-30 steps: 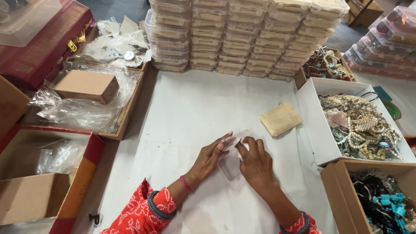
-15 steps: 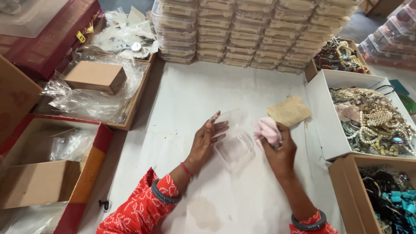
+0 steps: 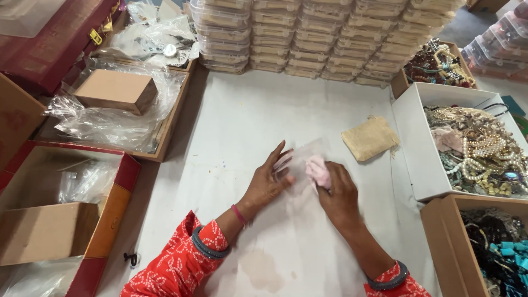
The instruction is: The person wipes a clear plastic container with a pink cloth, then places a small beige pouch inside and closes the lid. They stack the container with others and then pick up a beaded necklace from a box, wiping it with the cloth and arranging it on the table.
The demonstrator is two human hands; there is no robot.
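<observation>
A small clear plastic pouch (image 3: 301,159) lies on the white table (image 3: 286,110), pinned under the spread fingers of my left hand (image 3: 269,179). A soft pink piece of cloth (image 3: 318,170) sits at the pouch's near edge, and my right hand (image 3: 340,192) grips it with closed fingers. The two hands are side by side and nearly touching. A beige fabric pouch (image 3: 369,138) rests on the table just beyond my right hand.
Rows of stacked clear boxes (image 3: 324,38) line the far edge. A white box of pearl and bead jewellery (image 3: 478,148) stands at right, a cardboard box of dark and turquoise beads (image 3: 495,247) below it. Trays with plastic wrap and brown boxes (image 3: 115,91) fill the left.
My right hand picked up the pink cloth from near the jewellery box and brought it back to the clear pouch. My left hand stayed on the pouch.
</observation>
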